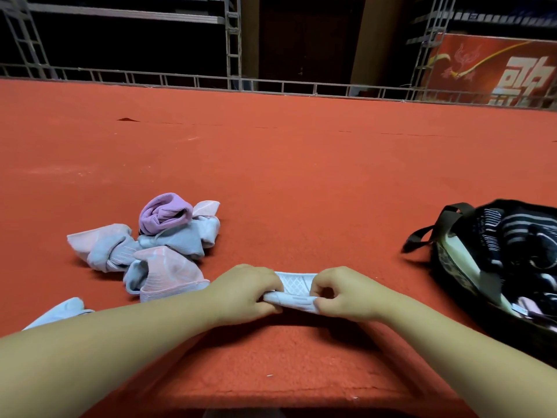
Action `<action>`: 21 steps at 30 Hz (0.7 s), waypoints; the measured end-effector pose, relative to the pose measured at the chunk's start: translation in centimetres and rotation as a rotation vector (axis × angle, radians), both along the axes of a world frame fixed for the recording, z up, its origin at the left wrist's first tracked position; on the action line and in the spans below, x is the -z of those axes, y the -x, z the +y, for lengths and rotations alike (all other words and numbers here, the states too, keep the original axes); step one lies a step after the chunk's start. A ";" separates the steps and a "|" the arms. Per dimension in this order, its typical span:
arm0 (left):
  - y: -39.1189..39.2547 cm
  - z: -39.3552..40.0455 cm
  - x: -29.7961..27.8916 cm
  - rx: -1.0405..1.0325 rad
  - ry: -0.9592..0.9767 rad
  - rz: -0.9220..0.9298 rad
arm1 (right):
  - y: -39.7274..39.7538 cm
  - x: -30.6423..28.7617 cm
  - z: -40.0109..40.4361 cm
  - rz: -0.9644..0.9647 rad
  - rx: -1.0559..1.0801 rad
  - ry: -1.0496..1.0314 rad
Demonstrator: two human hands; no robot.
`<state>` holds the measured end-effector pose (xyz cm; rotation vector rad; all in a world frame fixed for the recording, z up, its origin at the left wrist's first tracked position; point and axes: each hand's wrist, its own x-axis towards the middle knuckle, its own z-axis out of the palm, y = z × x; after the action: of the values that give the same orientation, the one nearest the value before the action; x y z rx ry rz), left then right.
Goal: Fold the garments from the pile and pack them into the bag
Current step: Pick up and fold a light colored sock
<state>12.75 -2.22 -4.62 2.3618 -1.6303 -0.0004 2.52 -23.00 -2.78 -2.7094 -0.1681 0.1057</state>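
Observation:
A small pale blue-white garment [297, 286] lies on the red carpet in front of me, partly folded over. My left hand [245, 292] pinches its left end and my right hand [342, 292] pinches its right end, fingers curled round the folded edge. A pile of pink, pale blue and purple garments [150, 245] sits to the left, just beyond my left forearm. One more pale blue garment [60, 312] lies apart at the near left. The black patterned bag [509, 260] lies open at the right with dark striped cloth inside.
The red carpet [301, 176] stretches far ahead to a low metal railing [271, 86]. Metal scaffolding and a red banner [494, 67] stand beyond the railing. The bag's black strap [428, 233] loops out toward the middle.

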 end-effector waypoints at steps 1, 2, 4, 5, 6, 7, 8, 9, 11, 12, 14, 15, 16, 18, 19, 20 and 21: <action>0.0 0.1 -0.3 -0.026 0.007 0.063 | 0.2 -0.2 0.1 0.024 0.007 -0.035; -0.1 0.3 -0.5 -0.055 -0.012 0.143 | 0.4 -0.4 0.2 0.032 0.002 -0.048; -0.3 0.5 -0.9 -0.087 -0.051 0.301 | 0.8 -0.8 0.6 0.031 -0.029 -0.044; -0.5 0.5 -1.1 -0.098 -0.068 0.362 | 1.1 -0.8 0.7 0.037 -0.036 -0.046; -0.7 0.5 -1.3 -0.108 -0.088 0.415 | 1.4 -0.8 0.8 0.041 -0.029 -0.047; -0.8 0.5 -1.4 -0.115 -0.111 0.465 | 1.6 -0.8 0.8 0.039 -0.018 -0.041; -1.0 0.6 -1.5 -0.116 -0.133 0.506 | 1.7 -0.7 0.8 0.035 -0.009 -0.034; -1.1 0.6 -1.7 -0.112 -0.147 0.543 | 1.8 -0.8 0.8 0.034 -0.003 -0.049; -1.1 0.7 -1.9 -0.116 -0.166 0.624 | 1.6 -0.7 0.9 0.044 0.022 -0.116; -1.0 0.6 -2.0 -0.133 -0.172 0.679 | 1.4 -0.5 0.8 0.047 0.035 -0.138; -0.8 0.3 -2.0 -0.199 -0.158 0.805 | 0.9 -0.1 0.8 0.050 0.073 -0.168; -0.6 0.0 -2.0 -0.238 -0.141 0.842 | 0.6 0.1 0.8 0.049 0.100 -0.180; -0.6 -0.3 -1.9 -0.278 -0.129 0.848 | 0.3 0.5 0.7 0.043 0.131 -0.184; -0.7 -0.9 -1.7 -0.354 -0.142 0.766 | -0.2 1.1 0.5 0.038 0.206 -0.184; -0.7 -1.0 -1.7 -0.381 -0.165 0.712 | -0.5 1.4 0.5 0.039 0.242 -0.179; -0.9 -1.1 -1.6 -0.400 -0.195 0.678 | -0.7 1.6 0.5 0.037 0.271 -0.172; -1.0 -1.1 -1.4 -0.414 -0.223 0.667 | -0.8 1.8 0.6 0.037 0.297 -0.156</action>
<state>13.72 -3.34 -3.19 2.4261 -0.8535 -0.8263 3.33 -22.41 -4.58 -2.5420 0.2281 0.0519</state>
